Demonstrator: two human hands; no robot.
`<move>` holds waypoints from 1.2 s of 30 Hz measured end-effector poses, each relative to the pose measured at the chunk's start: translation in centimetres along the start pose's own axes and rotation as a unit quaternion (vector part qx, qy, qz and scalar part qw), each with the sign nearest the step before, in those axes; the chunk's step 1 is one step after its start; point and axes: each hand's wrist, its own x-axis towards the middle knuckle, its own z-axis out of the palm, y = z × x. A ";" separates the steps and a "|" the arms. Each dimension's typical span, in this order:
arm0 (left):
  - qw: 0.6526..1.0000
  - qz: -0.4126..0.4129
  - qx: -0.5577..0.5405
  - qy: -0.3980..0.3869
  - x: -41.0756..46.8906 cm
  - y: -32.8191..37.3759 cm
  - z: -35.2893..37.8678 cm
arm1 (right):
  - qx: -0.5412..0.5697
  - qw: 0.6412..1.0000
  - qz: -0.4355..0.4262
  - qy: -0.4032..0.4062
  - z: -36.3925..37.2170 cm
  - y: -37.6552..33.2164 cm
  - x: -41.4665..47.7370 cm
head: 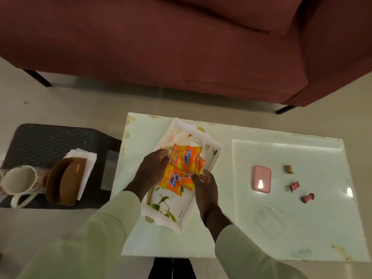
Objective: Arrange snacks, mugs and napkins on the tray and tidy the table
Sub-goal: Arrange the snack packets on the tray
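A: Two orange snack packs (182,171) are held over the white tray (216,152) at the table's (281,234) nine o'clock end. What step is pictured?

B: The snack step, it is judged. The upper pack is pinched at its edge by the left hand (153,168), fingers closed on it; the lower pack's corner is gripped by the right hand (205,190). Whether the packs rest on the tray floor cannot be told.

A: What is called for next?

B: The packs are to be laid flat and released, with room kept for what follows. Three wrapped sweets (295,187) lie at the table's three o'clock side, beside a pink case (261,181). A mug (19,183) and napkins (84,158) in a brown holder (66,183) are seen on the dark stool (50,137), well apart at nine o'clock; a reach there is needed later.
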 end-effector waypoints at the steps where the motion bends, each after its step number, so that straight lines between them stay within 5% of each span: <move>1: 1.000 0.000 0.010 -0.001 1.8 -0.5 0.9 | 0.008 1.000 -0.010 0.009 1.0 0.5 1.6; 6: 0.999 -0.017 0.028 0.017 7.3 -3.1 5.5 | -0.001 0.996 -0.075 0.055 3.9 1.8 7.4; 10: 0.989 -0.084 -0.105 0.063 8.2 -4.7 7.5 | -0.051 0.988 -0.148 0.004 3.8 0.9 9.8; 15: 0.909 -0.186 -0.367 0.071 9.1 -6.0 6.0 | -0.075 0.968 -0.192 -0.142 3.3 -4.7 13.4; 18: 0.887 -0.200 -0.410 0.065 9.1 -5.8 5.2 | -0.150 0.950 -0.215 -0.170 3.7 -8.0 16.1; 25: 0.898 -0.230 -0.373 0.042 11.0 -4.2 6.9 | -0.378 0.887 -0.258 -0.068 6.1 -10.1 22.0; 29: 0.888 -0.260 -0.374 0.067 12.6 -4.0 7.6 | -0.363 0.903 -0.226 -0.040 7.4 -9.9 23.8; 33: 0.934 -0.248 -0.224 0.128 12.1 -4.3 7.0 | -0.333 0.910 -0.243 0.029 5.9 -9.0 23.0; 36: 0.983 -0.144 0.005 0.115 10.1 -4.6 6.4 | -0.236 0.935 -0.245 0.097 2.6 -6.0 19.0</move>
